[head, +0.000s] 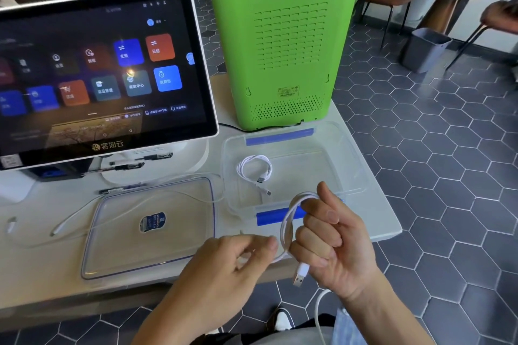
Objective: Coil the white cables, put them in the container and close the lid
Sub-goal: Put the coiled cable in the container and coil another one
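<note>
My right hand [332, 244] holds a partly coiled white cable [287, 221] in its curled fingers, just in front of the container; the USB plug [300, 277] hangs below the hand. My left hand [238, 255] pinches the same cable near the loop's lower end. The clear container [347, 154] with blue clips stands open on the table, and one coiled white cable [256, 169] lies inside it. The clear lid [112, 232] lies flat to its left. Another white cable [70, 223] lies stretched across the table and lid.
A touchscreen terminal [98, 70] stands at the back left, with pens [123, 166] at its base. A green appliance [283, 45] rises behind the container. The table edge [389, 232] ends right of the container. Chairs and a grey bin [423, 49] stand on the tiled floor.
</note>
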